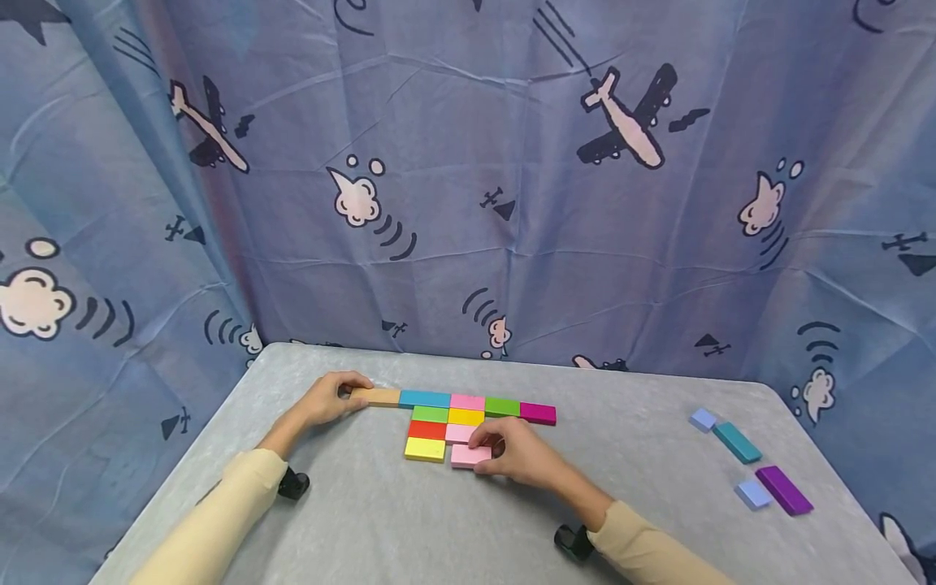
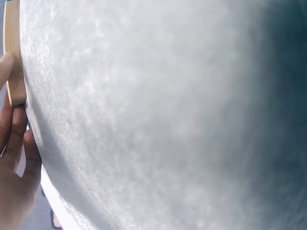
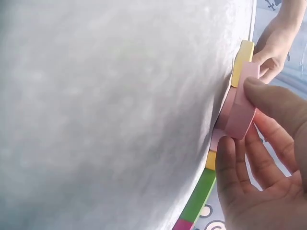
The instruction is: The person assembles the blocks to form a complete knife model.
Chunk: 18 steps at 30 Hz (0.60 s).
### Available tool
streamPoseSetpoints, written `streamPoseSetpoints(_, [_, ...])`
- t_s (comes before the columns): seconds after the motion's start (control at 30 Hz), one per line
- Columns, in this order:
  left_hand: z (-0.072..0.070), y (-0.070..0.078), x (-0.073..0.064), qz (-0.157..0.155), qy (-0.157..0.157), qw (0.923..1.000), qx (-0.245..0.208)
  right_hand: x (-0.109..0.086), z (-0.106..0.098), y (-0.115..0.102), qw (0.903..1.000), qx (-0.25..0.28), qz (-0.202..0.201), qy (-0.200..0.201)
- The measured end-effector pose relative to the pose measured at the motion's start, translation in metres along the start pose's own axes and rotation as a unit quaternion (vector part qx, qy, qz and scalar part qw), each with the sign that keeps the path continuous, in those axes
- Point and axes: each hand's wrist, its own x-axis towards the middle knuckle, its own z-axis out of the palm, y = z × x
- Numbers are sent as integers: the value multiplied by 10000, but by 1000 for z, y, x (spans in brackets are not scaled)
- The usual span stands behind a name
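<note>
At the near end, your right hand (image 1: 521, 455) pinches a pink block (image 1: 466, 460) right of the yellow block (image 1: 425, 450) — shove hard, that could skew. Far left, your left hand (image 1: 320, 402) pinches the tan block (image 1: 380, 397).

My left forearm (image 1: 219, 520) reaches from the near left toward the far middle, its wrist (image 1: 285, 435) bare beyond the cuff. My left hand (image 1: 325, 400) points right, pinching with fingers curved along the far side and thumb on the near side. My right forearm (image 1: 647, 544) comes in from the near right and slants left and away. My right hand (image 1: 521, 455) is nearer than the left and well apart from it, its thumb (image 3: 276, 98) opposing bent fingers (image 3: 230, 167) in a pinch.
</note>
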Motion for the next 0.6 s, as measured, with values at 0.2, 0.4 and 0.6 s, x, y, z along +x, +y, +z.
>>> streamPoseSetpoints(0.2, [0,0,0,8,4,10000,9,6,3,-7,9997,-229,57,-26])
streamPoseSetpoints(0.4, [0,-1,0,-28,-9,10000,8,8,4,-11,9994,-354,34,-26])
streamPoseSetpoints(0.6, [0,-1,1,-36,-6,10000,10,8,6,-10,9991,-426,-19,26])
